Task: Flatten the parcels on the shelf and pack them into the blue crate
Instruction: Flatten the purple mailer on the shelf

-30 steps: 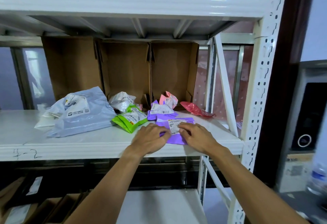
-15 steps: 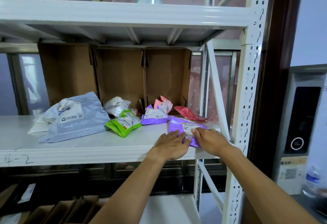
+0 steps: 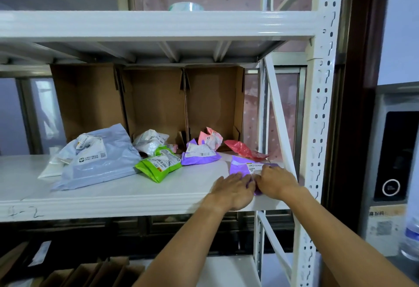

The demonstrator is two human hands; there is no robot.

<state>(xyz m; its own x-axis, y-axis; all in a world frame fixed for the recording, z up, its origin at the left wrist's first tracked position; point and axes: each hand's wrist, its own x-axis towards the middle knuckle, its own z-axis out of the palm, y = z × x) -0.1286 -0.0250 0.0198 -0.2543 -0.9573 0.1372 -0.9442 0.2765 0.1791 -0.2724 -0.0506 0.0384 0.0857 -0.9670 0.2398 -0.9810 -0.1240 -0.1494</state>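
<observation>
A flat purple parcel (image 3: pixel 242 167) with a white label lies at the right end of the white shelf (image 3: pixel 113 193). My left hand (image 3: pixel 233 190) and my right hand (image 3: pixel 275 182) both rest palm-down on its near part, fingers together, pressing it against the shelf. Further back lie a second purple parcel (image 3: pixel 199 156), a pink parcel (image 3: pixel 209 138), a red bag (image 3: pixel 243 149), a green parcel (image 3: pixel 158 165), a small white parcel (image 3: pixel 149 140) and a large grey-blue mailer (image 3: pixel 95 162). No blue crate is in view.
Open cardboard boxes (image 3: pixel 154 105) stand along the back of the shelf. The white upright post (image 3: pixel 317 128) and a diagonal brace (image 3: pixel 280 119) stand right beside my right hand. A tape roll (image 3: pixel 186 6) sits on the upper shelf. Flattened cartons (image 3: pixel 90 273) lie below.
Both hands slid the purple parcel to the right along the shelf, from near the green parcel toward the post, and they stay pressed on it. The view shifted with them.
</observation>
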